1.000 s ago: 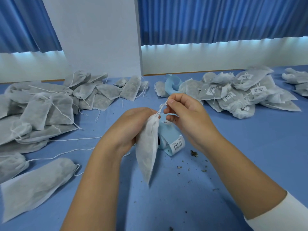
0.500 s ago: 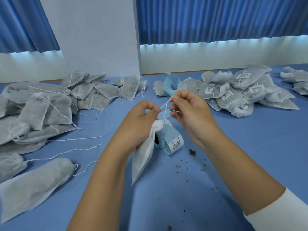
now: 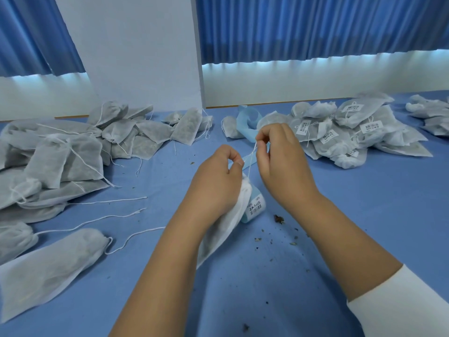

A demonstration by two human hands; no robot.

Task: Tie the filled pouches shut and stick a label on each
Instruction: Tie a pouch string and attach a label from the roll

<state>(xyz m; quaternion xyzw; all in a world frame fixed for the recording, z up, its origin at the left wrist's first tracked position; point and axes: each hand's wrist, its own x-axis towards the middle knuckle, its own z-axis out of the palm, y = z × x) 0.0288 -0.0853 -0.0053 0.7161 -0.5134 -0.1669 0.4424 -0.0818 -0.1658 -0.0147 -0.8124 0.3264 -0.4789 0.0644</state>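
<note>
Your left hand (image 3: 218, 183) grips the pouch (image 3: 226, 229) by its gathered neck at frame centre, thumb and forefinger pinching one end of the drawstring (image 3: 252, 152). Your right hand (image 3: 279, 164), just to the right and a touch higher, pinches the other strand. The pouch hangs from the grip, its long axis slanting down and left, bottom corner near the table (image 3: 364, 203). Knot looks unfinished, so pull the hands apart sideways. The label roll (image 3: 255, 207) sits just behind the pouch, nearer your right hand.

Pretty bright, cool bluish daylight glowing under the curtains (image 3: 315, 27) on the far side. Soft shadows under the forearms (image 3: 170, 263) on the near surface (image 3: 364, 203). Wide-angle bends the edges; far pouches (image 3: 359, 132) slightly soft.
</note>
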